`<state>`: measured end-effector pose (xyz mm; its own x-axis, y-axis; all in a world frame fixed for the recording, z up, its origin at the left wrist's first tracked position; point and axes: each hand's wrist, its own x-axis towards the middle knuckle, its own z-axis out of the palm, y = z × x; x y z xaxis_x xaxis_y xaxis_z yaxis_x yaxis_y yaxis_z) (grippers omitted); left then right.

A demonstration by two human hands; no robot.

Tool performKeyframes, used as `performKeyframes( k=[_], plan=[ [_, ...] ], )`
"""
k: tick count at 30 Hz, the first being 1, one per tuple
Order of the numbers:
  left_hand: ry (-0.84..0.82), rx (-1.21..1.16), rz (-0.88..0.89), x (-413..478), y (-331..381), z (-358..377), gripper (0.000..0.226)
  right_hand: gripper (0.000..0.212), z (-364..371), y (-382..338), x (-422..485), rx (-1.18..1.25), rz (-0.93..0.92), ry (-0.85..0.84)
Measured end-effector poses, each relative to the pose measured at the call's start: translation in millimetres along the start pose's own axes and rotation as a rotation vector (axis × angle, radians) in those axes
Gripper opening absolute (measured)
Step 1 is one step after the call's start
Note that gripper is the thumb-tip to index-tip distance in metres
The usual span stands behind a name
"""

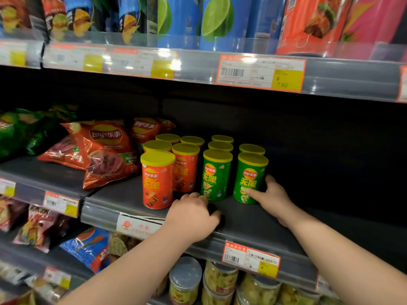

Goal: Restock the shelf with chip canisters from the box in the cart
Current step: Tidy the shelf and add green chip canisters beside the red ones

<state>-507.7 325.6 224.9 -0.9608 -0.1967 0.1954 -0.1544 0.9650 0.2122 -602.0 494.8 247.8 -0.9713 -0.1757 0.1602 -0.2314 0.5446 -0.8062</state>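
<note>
Chip canisters (pixel 187 170) stand in rows on the middle shelf (pixel 253 223), labels facing near. The right hand (pixel 274 195) curls thumb and fingers round the rightmost green canister (pixel 251 179) at its base, probably to align it. The left hand (pixel 193 216), fingers curled, reaches the next green canister (pixel 215 175); any pinch is hidden. The box and cart are unseen.

A dark grey metal shelf (pixel 253 219) carries upright orange yellow-lidded chip canisters (pixel 157 181) in two files, green yellow-lidded chip canisters (pixel 215 175) in two files just beside them, and glossy orange chip bags (pixel 103 150) slumped at left.
</note>
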Motion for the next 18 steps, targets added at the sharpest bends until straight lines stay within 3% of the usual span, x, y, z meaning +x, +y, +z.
performKeyframes(
  k=[18],
  plan=[
    [-0.154, 0.125, 0.043, 10, 0, -5, 0.063, 0.060, 3, 6, -1, -0.029, -0.006, 0.005]
  ],
)
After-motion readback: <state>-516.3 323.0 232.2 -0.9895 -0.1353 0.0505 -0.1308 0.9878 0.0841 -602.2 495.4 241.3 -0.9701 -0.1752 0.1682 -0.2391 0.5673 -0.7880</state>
